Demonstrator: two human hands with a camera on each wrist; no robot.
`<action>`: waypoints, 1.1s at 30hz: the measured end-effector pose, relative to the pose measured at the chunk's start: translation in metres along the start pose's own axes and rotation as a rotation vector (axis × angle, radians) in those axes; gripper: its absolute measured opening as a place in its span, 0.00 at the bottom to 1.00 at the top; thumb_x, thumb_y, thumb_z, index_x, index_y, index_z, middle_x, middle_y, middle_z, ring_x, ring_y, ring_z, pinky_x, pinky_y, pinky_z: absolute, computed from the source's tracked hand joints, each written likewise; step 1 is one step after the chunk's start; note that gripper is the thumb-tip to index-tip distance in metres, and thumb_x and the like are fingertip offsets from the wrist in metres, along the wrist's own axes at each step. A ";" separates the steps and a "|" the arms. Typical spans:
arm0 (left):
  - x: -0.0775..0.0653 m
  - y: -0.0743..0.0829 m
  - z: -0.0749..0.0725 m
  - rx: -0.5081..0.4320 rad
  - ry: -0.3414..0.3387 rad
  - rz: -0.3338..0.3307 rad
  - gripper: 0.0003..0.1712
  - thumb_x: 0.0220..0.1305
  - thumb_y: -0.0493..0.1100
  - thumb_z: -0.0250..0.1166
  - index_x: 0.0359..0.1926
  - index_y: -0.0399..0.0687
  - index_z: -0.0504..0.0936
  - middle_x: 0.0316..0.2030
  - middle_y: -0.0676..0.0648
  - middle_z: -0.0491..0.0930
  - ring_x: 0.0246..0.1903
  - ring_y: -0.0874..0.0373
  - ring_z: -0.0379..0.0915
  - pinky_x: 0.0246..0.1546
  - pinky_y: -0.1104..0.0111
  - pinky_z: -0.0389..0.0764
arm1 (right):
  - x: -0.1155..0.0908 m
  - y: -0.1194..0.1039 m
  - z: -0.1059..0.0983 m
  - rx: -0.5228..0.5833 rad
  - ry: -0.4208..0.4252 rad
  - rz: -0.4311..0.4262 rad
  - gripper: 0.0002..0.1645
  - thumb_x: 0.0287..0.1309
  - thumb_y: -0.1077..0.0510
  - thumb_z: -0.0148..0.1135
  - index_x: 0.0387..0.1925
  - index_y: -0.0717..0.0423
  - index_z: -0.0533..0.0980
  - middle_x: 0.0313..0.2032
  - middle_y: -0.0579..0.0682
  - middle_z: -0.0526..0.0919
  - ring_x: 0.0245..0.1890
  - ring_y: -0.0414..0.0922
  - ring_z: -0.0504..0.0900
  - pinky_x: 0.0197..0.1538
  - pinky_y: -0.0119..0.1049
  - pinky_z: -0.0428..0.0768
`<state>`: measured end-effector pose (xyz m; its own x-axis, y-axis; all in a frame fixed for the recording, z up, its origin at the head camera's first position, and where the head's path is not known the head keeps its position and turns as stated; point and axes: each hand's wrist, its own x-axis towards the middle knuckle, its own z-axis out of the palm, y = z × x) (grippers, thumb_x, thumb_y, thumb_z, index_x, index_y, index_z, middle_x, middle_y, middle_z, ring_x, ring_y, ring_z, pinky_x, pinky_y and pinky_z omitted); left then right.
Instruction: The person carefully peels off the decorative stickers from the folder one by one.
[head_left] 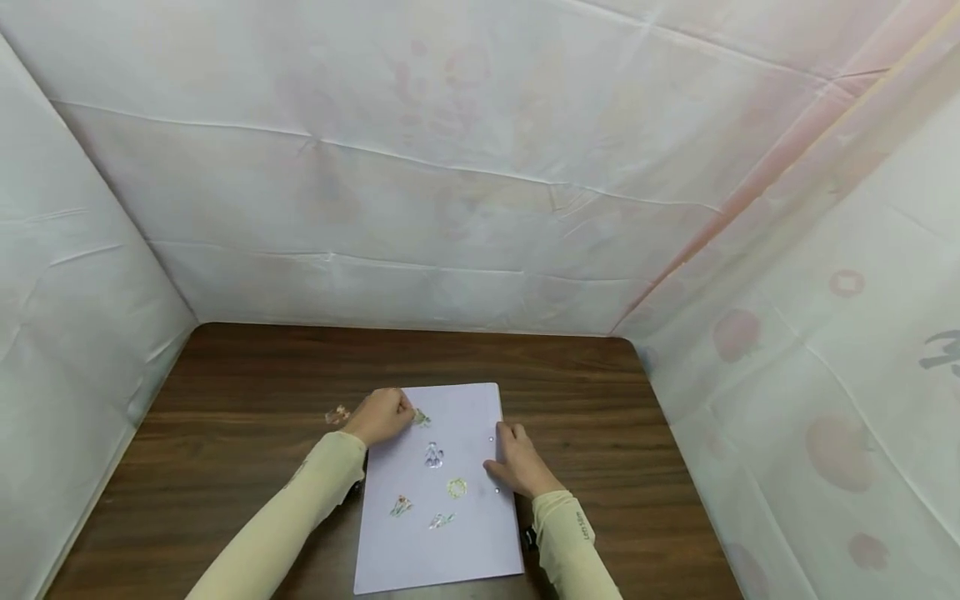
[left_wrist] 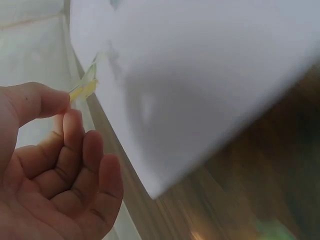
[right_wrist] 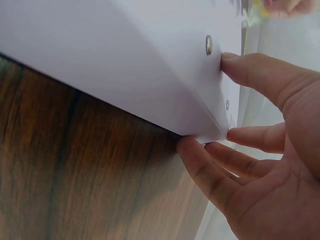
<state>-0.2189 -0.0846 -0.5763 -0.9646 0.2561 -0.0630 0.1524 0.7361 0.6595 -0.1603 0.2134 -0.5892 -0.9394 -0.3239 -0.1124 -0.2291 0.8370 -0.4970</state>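
Note:
A pale lilac-white binder point(head_left: 435, 542) lies on the table, with several small clear floral stickers on its cover. My left hand point(head_left: 385, 415), at the binder's upper left, pinches a see-through sticker point(left_wrist: 87, 85) with yellow on it between thumb and forefinger; its other fingers are loosely bent. Beside that hand on the cover is a green-toned sticker point(head_left: 422, 417). My right hand point(head_left: 521, 463) rests at the binder's right edge. Its thumb point(right_wrist: 250, 70) presses on the cover near a round metal rivet point(right_wrist: 209, 45), and its fairly straight fingertips touch the side.
Another sticker, orange-brown point(head_left: 337, 415), lies on the dark wood table point(head_left: 247, 400) left of the binder. Lower on the cover are a purple-blue sticker point(head_left: 434, 455) and a yellow wreath sticker point(head_left: 457, 488). Pale printed sheets point(head_left: 420, 275) hang around the table's back and sides.

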 end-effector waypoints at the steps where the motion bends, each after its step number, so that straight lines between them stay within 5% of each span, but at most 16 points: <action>1: -0.004 -0.005 -0.004 -0.002 0.003 -0.018 0.05 0.65 0.40 0.63 0.32 0.45 0.84 0.28 0.53 0.79 0.24 0.61 0.72 0.28 0.65 0.75 | 0.000 0.000 0.000 -0.002 0.001 -0.001 0.44 0.60 0.56 0.71 0.69 0.71 0.60 0.58 0.71 0.67 0.59 0.66 0.72 0.58 0.55 0.74; 8: -0.040 -0.050 -0.032 -0.071 0.029 -0.093 0.10 0.68 0.42 0.64 0.39 0.39 0.85 0.29 0.50 0.81 0.22 0.59 0.72 0.26 0.64 0.75 | 0.000 0.004 0.002 -0.007 0.020 0.001 0.44 0.59 0.56 0.72 0.68 0.73 0.61 0.57 0.72 0.68 0.58 0.66 0.72 0.58 0.56 0.74; 17: -0.090 -0.104 -0.071 -0.007 0.094 -0.206 0.12 0.67 0.42 0.59 0.38 0.39 0.86 0.31 0.49 0.83 0.26 0.58 0.75 0.31 0.59 0.78 | 0.000 0.005 -0.001 -0.014 0.012 0.022 0.45 0.59 0.57 0.71 0.69 0.72 0.60 0.58 0.71 0.67 0.59 0.65 0.72 0.58 0.56 0.74; 26: -0.118 -0.129 -0.079 0.033 0.088 -0.271 0.13 0.68 0.40 0.56 0.39 0.37 0.84 0.28 0.49 0.81 0.21 0.56 0.70 0.24 0.62 0.72 | 0.000 0.002 0.000 0.001 -0.017 0.039 0.45 0.61 0.56 0.70 0.71 0.71 0.59 0.61 0.72 0.65 0.61 0.66 0.70 0.59 0.57 0.73; 33: -0.126 -0.131 -0.077 0.072 0.121 -0.291 0.08 0.66 0.38 0.60 0.35 0.39 0.84 0.28 0.49 0.82 0.22 0.57 0.72 0.24 0.60 0.74 | 0.000 0.000 0.002 0.003 -0.025 0.042 0.45 0.61 0.56 0.70 0.71 0.71 0.59 0.61 0.72 0.65 0.61 0.66 0.70 0.59 0.57 0.73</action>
<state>-0.1339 -0.2617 -0.5974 -0.9879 -0.0448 -0.1484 -0.1227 0.8111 0.5719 -0.1598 0.2124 -0.5909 -0.9414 -0.2999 -0.1547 -0.1891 0.8485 -0.4943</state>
